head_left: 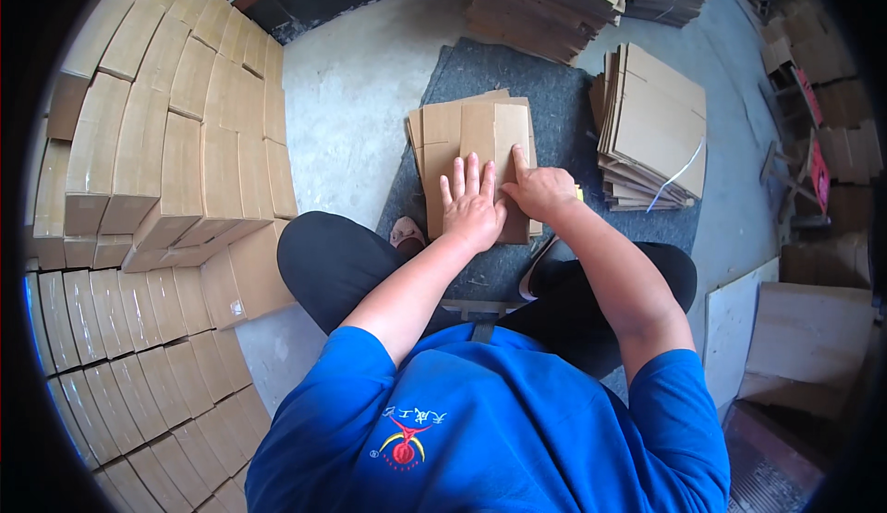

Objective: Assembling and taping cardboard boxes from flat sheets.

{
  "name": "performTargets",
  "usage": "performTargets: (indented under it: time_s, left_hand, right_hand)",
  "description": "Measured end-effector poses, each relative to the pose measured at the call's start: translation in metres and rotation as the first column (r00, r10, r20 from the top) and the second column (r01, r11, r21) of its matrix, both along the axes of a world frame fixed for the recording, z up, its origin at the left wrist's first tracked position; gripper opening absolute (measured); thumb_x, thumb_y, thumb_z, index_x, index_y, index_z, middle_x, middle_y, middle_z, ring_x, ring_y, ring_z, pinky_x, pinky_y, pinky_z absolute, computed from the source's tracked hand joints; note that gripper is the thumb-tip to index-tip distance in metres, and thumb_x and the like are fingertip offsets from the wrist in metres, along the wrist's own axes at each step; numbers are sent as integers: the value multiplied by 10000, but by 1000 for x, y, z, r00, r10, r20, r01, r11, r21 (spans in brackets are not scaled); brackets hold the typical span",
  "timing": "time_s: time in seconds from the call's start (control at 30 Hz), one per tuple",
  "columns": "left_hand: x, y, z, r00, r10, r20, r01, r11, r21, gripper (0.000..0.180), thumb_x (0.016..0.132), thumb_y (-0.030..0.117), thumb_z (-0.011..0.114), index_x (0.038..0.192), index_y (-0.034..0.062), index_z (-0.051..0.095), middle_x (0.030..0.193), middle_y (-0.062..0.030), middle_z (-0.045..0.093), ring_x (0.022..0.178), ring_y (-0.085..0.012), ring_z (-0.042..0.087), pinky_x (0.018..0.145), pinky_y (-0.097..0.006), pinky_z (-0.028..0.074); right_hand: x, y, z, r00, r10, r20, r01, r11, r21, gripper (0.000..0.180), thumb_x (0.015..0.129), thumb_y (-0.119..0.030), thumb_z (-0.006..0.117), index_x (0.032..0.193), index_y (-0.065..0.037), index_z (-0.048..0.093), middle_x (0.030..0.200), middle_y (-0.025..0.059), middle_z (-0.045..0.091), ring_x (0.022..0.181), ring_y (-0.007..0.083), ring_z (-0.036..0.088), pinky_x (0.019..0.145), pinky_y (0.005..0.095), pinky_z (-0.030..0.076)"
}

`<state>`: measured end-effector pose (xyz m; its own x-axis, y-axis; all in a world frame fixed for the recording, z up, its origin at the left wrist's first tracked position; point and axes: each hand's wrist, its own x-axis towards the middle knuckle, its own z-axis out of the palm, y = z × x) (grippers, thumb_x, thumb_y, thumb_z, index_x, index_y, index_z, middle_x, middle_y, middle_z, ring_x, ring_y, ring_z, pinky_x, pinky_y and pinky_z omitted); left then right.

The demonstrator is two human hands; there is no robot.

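Note:
A folded brown cardboard box (477, 125) lies flat between my feet, on top of other flat cardboard sheets (418, 134). My left hand (474, 213) presses on its left part, palm down, fingers stretched and spread. Beside it, my right hand (543, 192) rests on the right part of the box. Its index finger points away from me along a raised strip or flap, while the other fingers are curled under. A small yellow bit (579, 193) shows at the outer side of this hand; whether it is held I cannot tell.
A dark mat (554, 97) lies under the work. Flattened cartons (658, 116) are piled at the right, with a white strap. More flat cardboard (527, 14) is stacked at the far side. Closed cartons (222, 88) form a wall on the left. Boards (804, 328) lean at the right.

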<state>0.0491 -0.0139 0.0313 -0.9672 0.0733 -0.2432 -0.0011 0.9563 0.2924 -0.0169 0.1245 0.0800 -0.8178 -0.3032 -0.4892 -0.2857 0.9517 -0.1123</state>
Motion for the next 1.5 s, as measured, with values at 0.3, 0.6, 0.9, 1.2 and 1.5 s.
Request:
performTargets:
  time_s: [0.3, 0.6, 0.9, 1.2, 1.5]
  left_hand:
    - [-6, -3, 2, 990, -142, -15, 142, 990, 17, 707, 957, 371, 499, 1533, 81, 212, 1613, -171, 77, 1497, -333, 38, 1205, -450, 118]
    - [-68, 3, 79, 776, -253, 578, 433, 880, -196, 674, 953, 176, 472, 1550, 127, 164, 1624, -127, 49, 1489, -299, 129, 1196, -414, 224]
    - [-117, 16, 39, 430, -406, 807, 806, 575, -140, 285, 801, 67, 612, 1057, 20, 729, 1195, -207, 648, 1165, -326, 584, 968, -392, 474]
    - [-123, -11, 83, 810, -343, 477, 285, 939, 191, 339, 946, 213, 498, 1184, 33, 662, 1251, -204, 594, 1141, -352, 596, 959, -410, 483]
    - [-145, -1, 90, 728, -271, 629, -682, -207, 701, 628, 992, 608, 341, 1074, 49, 615, 927, -58, 632, 860, -153, 600, 808, -321, 488]
  right_hand:
    - [-7, 12, 4, 996, 82, 41, -82, 997, 10, 889, 863, -488, 639, 1512, -54, 215, 1092, 183, 688, 1012, 297, 680, 856, 402, 534]
    - [-70, 17, 31, 929, 369, 34, -362, 884, 295, 292, 852, -127, 638, 1137, -114, 700, 1182, 87, 683, 1095, 256, 657, 872, 358, 539]
    - [-93, 41, 115, 931, 66, -360, -146, 968, -202, 332, 856, -317, 664, 1136, -140, 685, 965, 149, 708, 939, 333, 666, 816, 417, 526]
    - [-84, 122, 21, 750, -539, 384, 378, -128, -917, 127, 895, -148, 659, 898, -28, 699, 796, 5, 660, 720, 73, 576, 686, 236, 479]
    - [-90, 130, 11, 819, -416, 394, 352, -178, -919, 119, 893, -138, 672, 843, -32, 649, 811, 26, 646, 731, 87, 565, 693, 248, 473]
